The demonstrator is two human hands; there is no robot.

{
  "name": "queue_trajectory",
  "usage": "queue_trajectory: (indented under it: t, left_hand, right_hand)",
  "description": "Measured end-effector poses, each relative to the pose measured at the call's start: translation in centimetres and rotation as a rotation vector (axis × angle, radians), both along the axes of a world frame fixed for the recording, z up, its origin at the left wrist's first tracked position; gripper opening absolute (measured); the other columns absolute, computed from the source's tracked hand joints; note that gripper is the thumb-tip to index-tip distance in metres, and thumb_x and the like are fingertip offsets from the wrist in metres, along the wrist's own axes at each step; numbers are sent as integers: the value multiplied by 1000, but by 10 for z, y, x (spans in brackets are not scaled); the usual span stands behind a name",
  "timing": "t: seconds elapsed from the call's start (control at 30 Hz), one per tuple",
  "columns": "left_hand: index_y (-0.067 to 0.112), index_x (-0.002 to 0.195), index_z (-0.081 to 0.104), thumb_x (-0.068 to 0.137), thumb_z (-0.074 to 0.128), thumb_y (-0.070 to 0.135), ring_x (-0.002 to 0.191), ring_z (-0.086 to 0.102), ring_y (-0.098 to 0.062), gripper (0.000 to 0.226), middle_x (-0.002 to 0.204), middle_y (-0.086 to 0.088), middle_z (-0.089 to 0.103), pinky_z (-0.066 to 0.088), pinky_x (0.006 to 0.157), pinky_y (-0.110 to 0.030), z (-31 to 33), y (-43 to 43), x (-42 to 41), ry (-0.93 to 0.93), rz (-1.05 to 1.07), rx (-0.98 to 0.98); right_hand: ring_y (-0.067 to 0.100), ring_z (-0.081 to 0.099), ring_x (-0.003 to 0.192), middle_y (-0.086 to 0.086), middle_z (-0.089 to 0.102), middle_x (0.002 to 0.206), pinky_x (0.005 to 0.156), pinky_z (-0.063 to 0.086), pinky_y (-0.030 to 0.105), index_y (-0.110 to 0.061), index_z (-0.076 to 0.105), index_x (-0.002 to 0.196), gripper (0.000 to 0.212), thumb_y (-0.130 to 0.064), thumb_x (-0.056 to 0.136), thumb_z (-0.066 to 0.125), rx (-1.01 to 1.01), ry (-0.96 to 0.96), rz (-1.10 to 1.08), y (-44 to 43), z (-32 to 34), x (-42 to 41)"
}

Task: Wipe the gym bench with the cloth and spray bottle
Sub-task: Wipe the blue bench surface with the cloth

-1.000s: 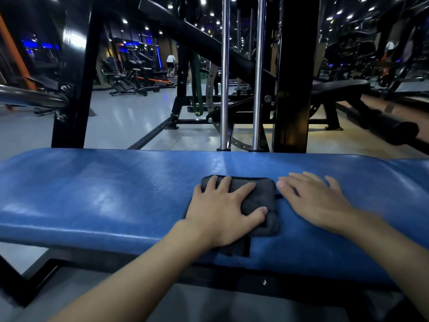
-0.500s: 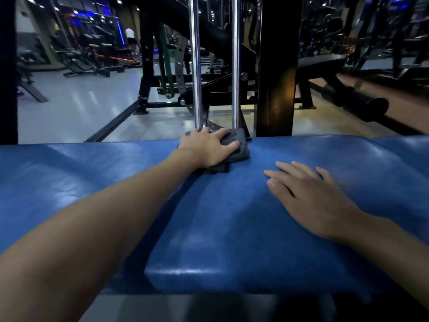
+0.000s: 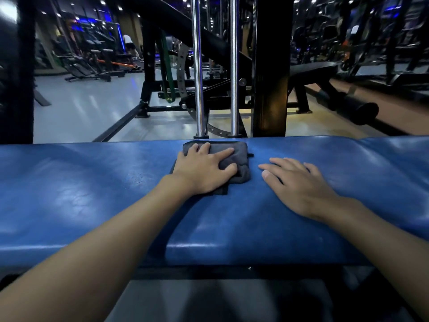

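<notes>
A blue padded bench (image 3: 92, 194) fills the middle of the view, its long axis running left to right, seen from just above its near edge. One dark grey cloth (image 3: 239, 154), folded into a thick pad, lies on the bench top at the far edge, a little right of centre. The cloth's far side runs level with the bench's far edge. The hand covers much of the cloth, so its own long axis cannot be told. A small tab sticks out from its right side. The left hand (image 3: 204, 173) lies palm down on the cloth, fingers spread and fairly straight, pointing away and slightly right. It presses the cloth flat rather than gripping it, with the thumb resting on the near right part. The right hand (image 3: 299, 189) lies flat on the bare padding just beside the cloth, to its right and not touching it. Its fingers are open and held together, pointing away and to the left, and it holds nothing. Both bare forearms reach in from the bottom corners. Just behind the cloth two upright chrome rods (image 3: 197, 66) rise side by side. To their right stands one wide black post (image 3: 271, 66). Beyond lie a pale shiny floor (image 3: 88, 108) and dim gym machines, among them one black bench (image 3: 313, 68) at the right.
</notes>
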State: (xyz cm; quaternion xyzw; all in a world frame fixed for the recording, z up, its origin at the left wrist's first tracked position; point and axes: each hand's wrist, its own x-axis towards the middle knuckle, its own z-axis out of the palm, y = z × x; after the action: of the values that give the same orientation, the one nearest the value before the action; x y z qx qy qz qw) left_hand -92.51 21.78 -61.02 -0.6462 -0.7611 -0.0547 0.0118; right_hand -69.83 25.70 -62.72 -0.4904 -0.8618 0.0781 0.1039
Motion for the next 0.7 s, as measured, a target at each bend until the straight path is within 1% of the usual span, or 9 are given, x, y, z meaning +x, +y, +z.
queue_trajectory:
  t: [0.13, 0.23, 0.3, 0.37, 0.43, 0.47, 0.53, 0.6, 0.7]
  left_hand:
    - [60, 151, 17, 91, 24, 74, 152, 14, -31, 62, 166, -6, 19, 19, 117, -54, 2, -59, 22, 12, 0, -13]
    - [61, 150, 14, 77, 8, 80, 153, 12, -30, 76, 167, -4, 18, 19, 117, -50, 2, -101, 39, 33, 10, -13]
    - [60, 151, 12, 69, -2, 79, 152, 10, -29, 85, 167, -3, 16, 19, 117, -49, 1, -122, 48, 49, 17, 5]
    - [59, 151, 10, 68, -2, 79, 152, 9, -28, 87, 167, -1, 13, 18, 118, -49, 2, -138, 54, 44, 24, 21]
    - [57, 152, 9, 68, 0, 81, 153, 8, -27, 88, 167, 0, 12, 17, 118, -51, 2, -143, 56, 28, 39, 35]
    - [56, 152, 9, 68, 0, 83, 153, 8, -27, 89, 167, 0, 13, 17, 118, -52, 1, -142, 55, 34, 45, 31]
    - [57, 152, 11, 67, 1, 85, 152, 10, -28, 90, 166, -1, 18, 20, 117, -51, -1, -134, 49, 66, 39, 19]
    - [58, 151, 14, 66, 2, 87, 150, 15, -28, 90, 163, -1, 24, 24, 116, -49, -1, -121, 40, 72, 30, 18]
    - [58, 150, 18, 72, 10, 89, 149, 19, -27, 85, 161, -1, 28, 26, 116, -48, 1, -96, 22, 43, 10, 2]
  right_hand:
    - [8, 12, 149, -15, 26, 160, 120, 5, 46, -45, 38, 145, 52, -56, 100, 12, 0, 10, 12, -3, 2, 2]
    - [10, 12, 149, -12, 27, 160, 120, 5, 47, -43, 42, 141, 48, -51, 104, 13, -5, 18, 27, -8, 6, 3]
    - [12, 13, 149, -9, 27, 160, 120, 5, 49, -40, 45, 138, 47, -48, 105, 13, -18, 8, 32, -12, 10, 4]
    - [17, 12, 150, -6, 27, 160, 119, 3, 54, -38, 44, 139, 48, -47, 105, 11, -23, -50, 35, -16, 14, 4]
    - [22, 13, 150, -6, 31, 158, 116, -2, 59, -39, 44, 139, 53, -51, 103, 8, 6, -120, 35, -20, 21, 1]
    - [23, 14, 150, -6, 34, 156, 116, -2, 59, -39, 47, 137, 55, -53, 102, 7, 17, -116, 36, -21, 24, -1]
    - [19, 21, 147, -8, 39, 153, 117, 4, 56, -37, 49, 136, 55, -54, 101, 9, 2, -15, 39, -23, 27, -8]
    - [15, 23, 146, -13, 35, 156, 118, 9, 53, -36, 38, 146, 58, -57, 100, 10, -31, 65, 32, -25, 23, -15]
    - [13, 11, 151, -13, 21, 163, 120, 4, 50, -37, 20, 155, 64, -61, 97, 9, -28, -8, 11, -25, 7, -19]
